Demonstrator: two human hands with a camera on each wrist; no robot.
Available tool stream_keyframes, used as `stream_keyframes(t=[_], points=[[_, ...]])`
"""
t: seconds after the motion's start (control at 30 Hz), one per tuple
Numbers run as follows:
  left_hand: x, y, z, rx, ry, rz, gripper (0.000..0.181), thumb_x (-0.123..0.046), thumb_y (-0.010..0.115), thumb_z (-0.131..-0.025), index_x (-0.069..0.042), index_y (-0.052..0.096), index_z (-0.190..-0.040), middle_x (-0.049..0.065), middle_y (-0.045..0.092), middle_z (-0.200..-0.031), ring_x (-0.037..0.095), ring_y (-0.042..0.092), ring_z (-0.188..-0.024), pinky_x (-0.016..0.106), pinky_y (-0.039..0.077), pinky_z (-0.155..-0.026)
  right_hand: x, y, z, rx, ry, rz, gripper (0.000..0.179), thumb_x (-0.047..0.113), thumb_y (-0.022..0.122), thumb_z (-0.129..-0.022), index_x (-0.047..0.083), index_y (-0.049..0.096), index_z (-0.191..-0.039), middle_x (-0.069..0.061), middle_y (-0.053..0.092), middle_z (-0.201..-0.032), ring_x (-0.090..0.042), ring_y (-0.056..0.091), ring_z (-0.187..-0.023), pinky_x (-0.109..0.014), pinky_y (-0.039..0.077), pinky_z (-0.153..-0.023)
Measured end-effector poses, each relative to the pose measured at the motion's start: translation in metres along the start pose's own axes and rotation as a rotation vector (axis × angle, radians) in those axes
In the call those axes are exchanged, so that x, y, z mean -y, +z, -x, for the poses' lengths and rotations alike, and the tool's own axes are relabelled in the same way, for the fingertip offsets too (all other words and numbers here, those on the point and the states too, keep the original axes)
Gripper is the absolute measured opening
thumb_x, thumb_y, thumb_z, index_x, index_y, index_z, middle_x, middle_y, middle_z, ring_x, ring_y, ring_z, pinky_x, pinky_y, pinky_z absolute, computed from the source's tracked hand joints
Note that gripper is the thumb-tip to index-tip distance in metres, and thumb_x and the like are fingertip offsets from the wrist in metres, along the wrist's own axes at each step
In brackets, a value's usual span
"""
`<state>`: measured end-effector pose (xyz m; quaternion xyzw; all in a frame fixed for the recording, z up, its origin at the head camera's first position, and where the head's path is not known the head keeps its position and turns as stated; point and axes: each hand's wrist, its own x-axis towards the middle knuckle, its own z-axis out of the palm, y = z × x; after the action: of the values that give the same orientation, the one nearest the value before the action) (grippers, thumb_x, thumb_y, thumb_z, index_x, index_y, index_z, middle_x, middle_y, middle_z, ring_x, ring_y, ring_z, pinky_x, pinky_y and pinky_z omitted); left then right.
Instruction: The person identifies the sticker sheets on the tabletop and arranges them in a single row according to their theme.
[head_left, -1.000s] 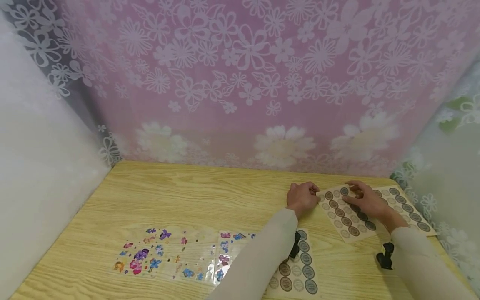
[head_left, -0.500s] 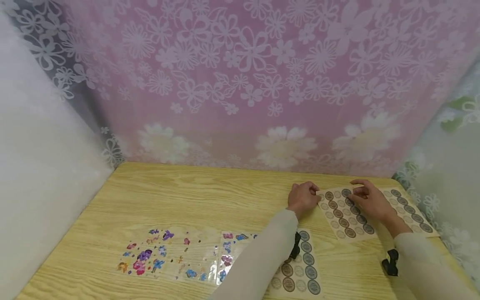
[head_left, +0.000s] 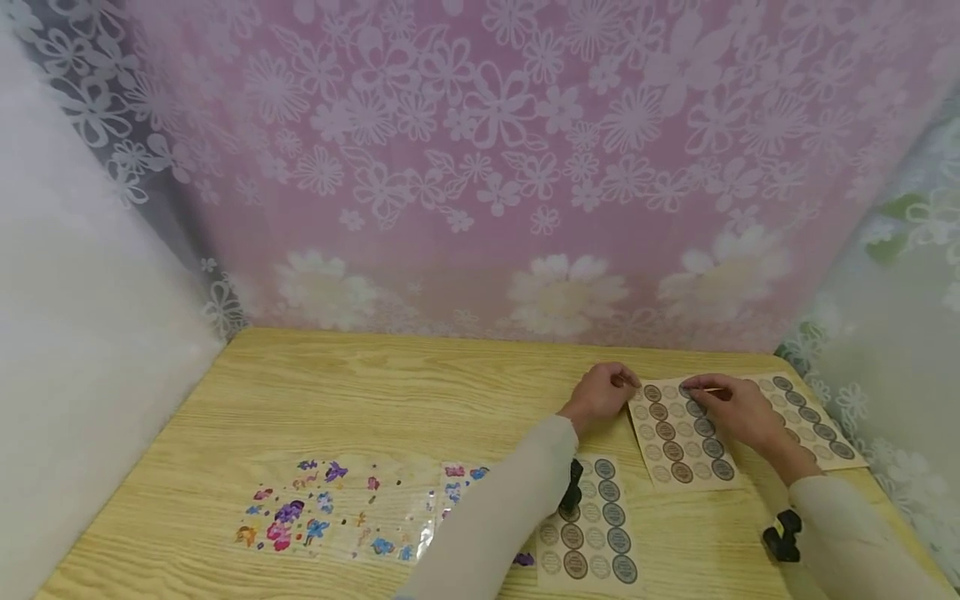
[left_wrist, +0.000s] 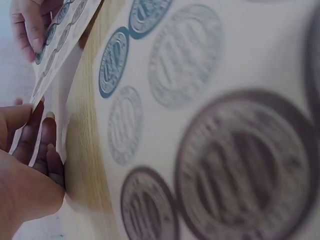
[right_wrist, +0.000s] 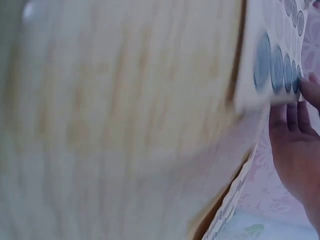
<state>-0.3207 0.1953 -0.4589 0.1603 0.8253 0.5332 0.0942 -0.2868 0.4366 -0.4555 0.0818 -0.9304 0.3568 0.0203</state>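
Observation:
A cream sheet of round stickers (head_left: 678, 433), with brown, blue-grey and pale rows, lies near the far right of the table, its left edge slightly raised. My left hand (head_left: 602, 392) pinches its upper left corner between thumb and fingers, as the left wrist view also shows. At the upper right corner my right hand (head_left: 738, 408) pinches the same sheet, the thumb on the printed face and the fingers (right_wrist: 292, 120) behind it in the right wrist view.
Another round-sticker sheet (head_left: 813, 417) lies to the right, partly under my right hand. A third sheet (head_left: 596, 533) is nearer me, beside clear sheets of colourful cartoon stickers (head_left: 292, 512) partly covered by my left sleeve. A floral curtain (head_left: 480, 208) hangs behind the table.
The held sheet has turned to lie straighter and shifted slightly left. My right hand has gone from lying over the sheet to pinching its upper right corner; my left hand keeps its corner.

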Motion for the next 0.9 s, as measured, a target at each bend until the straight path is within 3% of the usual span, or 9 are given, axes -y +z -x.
stream_keyframes(t=[0.13, 0.23, 0.43, 0.57, 0.9], points=[[0.004, -0.002, 0.006, -0.006, 0.045, 0.042, 0.012, -0.012, 0.063, -0.094, -0.015, 0.073, -0.097, -0.009, 0.061, -0.090, 0.004, 0.053, -0.077, 0.023, 0.045, -0.066, 0.004, -0.003, 0.006, 0.049, -0.013, -0.058, 0.040, 0.028, 0.050, -0.101, 0.000, 0.059, -0.127, -0.020, 0.064, -0.111, -0.013, 0.063, -0.083, -0.029, 0.051, -0.063], [0.006, -0.005, 0.010, 0.002, 0.049, 0.076, 0.014, -0.011, 0.065, -0.092, -0.015, 0.074, -0.102, -0.009, 0.061, -0.096, 0.003, 0.054, -0.082, 0.022, 0.047, -0.067, 0.010, -0.006, 0.010, 0.068, -0.032, -0.093, 0.040, 0.026, 0.051, -0.101, -0.002, 0.057, -0.129, -0.020, 0.063, -0.108, -0.011, 0.061, -0.077, -0.031, 0.049, -0.060], [0.004, -0.007, 0.018, 0.054, 0.056, 0.203, 0.019, -0.007, 0.067, -0.090, -0.014, 0.072, -0.107, -0.007, 0.055, -0.099, 0.010, 0.060, -0.077, 0.030, 0.054, -0.062, 0.022, -0.018, 0.023, 0.104, -0.032, -0.104, 0.046, 0.031, 0.051, -0.100, 0.000, 0.054, -0.134, -0.022, 0.052, -0.124, 0.002, 0.059, -0.090, -0.029, 0.053, -0.068], [-0.004, -0.006, 0.027, 0.090, 0.033, 0.256, 0.021, -0.004, 0.068, -0.088, -0.012, 0.072, -0.107, -0.006, 0.053, -0.096, 0.015, 0.063, -0.071, 0.034, 0.055, -0.061, 0.026, -0.025, 0.034, 0.137, -0.036, -0.139, 0.046, 0.028, 0.052, -0.100, -0.002, 0.051, -0.135, -0.024, 0.041, -0.130, -0.001, 0.061, -0.092, -0.031, 0.055, -0.069], [-0.022, 0.001, 0.062, 0.163, 0.008, 0.060, 0.022, -0.005, 0.071, -0.086, -0.013, 0.074, -0.106, -0.009, 0.059, -0.090, 0.004, 0.059, -0.067, 0.022, 0.050, -0.058, 0.025, -0.027, 0.069, 0.221, 0.016, -0.178, 0.046, 0.025, 0.055, -0.099, -0.003, 0.050, -0.135, -0.022, 0.055, -0.120, -0.012, 0.066, -0.088, -0.035, 0.055, -0.067]])
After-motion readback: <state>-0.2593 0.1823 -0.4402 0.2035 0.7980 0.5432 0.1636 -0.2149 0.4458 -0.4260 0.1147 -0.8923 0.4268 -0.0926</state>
